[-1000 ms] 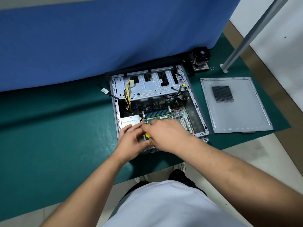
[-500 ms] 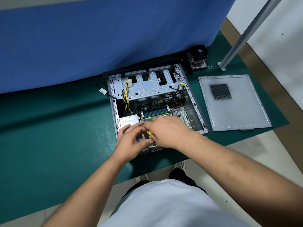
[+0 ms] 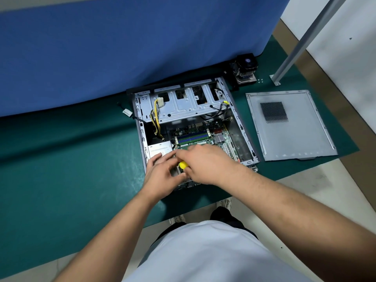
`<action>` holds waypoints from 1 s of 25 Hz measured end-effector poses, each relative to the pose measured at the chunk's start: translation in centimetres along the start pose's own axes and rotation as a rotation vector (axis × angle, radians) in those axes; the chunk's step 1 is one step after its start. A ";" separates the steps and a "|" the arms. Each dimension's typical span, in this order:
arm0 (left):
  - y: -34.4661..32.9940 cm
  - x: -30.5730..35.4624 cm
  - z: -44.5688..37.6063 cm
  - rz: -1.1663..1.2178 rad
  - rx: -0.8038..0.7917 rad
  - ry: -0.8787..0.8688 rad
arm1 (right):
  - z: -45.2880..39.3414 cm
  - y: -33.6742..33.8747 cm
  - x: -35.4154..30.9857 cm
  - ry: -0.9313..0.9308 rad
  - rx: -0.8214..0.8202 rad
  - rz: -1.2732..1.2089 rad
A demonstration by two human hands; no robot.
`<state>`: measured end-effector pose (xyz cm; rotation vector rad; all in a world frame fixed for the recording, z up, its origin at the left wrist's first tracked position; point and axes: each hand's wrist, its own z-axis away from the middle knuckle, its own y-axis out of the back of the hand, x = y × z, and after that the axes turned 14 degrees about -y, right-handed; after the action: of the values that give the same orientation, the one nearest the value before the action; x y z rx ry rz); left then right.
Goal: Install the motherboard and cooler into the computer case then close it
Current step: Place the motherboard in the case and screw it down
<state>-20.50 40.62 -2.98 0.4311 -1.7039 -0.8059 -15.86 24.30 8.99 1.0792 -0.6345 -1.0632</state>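
Nearest to the camera is the person's white shirt, and from it two bare forearms reach forward to the open grey metal computer case (image 3: 240,127), which lies on its side on the dark green mat (image 3: 71,159). The left hand (image 3: 160,176) is over the near left corner of the case, palm down, its fingers loosely spread near the silver power supply box (image 3: 159,148); whether it touches anything I cannot tell. The right hand (image 3: 205,163) is just beside it, over the near middle of the case, with fingers curled around the yellow-handled screwdriver (image 3: 183,165), of which only the rounded yellow end shows between the two hands.

Inside the case, beyond the hands, the green motherboard (image 3: 203,135) lies flat on the case floor, with blue and green memory slots and a small silver heatsink visible. Further in is the grey drive cage (image 3: 189,106) with yellow and black cables at its left side.

To the right of the case, apart from it, the flat grey side panel (image 3: 289,127) with a dark mesh square lies on the mat. Behind the far right corner of the case stands the black fan cooler (image 3: 245,69), at the foot of the blue cloth (image 3: 122,47).

Compared with half a second ago, both hands are at nearly the same place over the case; the left fingers look a little more spread.
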 end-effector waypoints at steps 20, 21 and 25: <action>0.2 0.6 -0.7 -0.055 -0.022 0.040 | -0.7 -0.5 1.6 -0.101 0.002 -0.149; 0.2 0.7 -1.2 -0.061 -0.059 0.028 | -0.8 0.1 2.6 -0.121 0.018 -0.193; -0.1 2.2 -5.4 -0.036 -0.075 -0.010 | -0.9 4.0 7.8 -0.258 0.123 -0.408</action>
<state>-16.04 37.53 -0.86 0.4086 -1.6734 -0.8962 -10.53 17.82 11.80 1.2199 -0.7084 -1.5499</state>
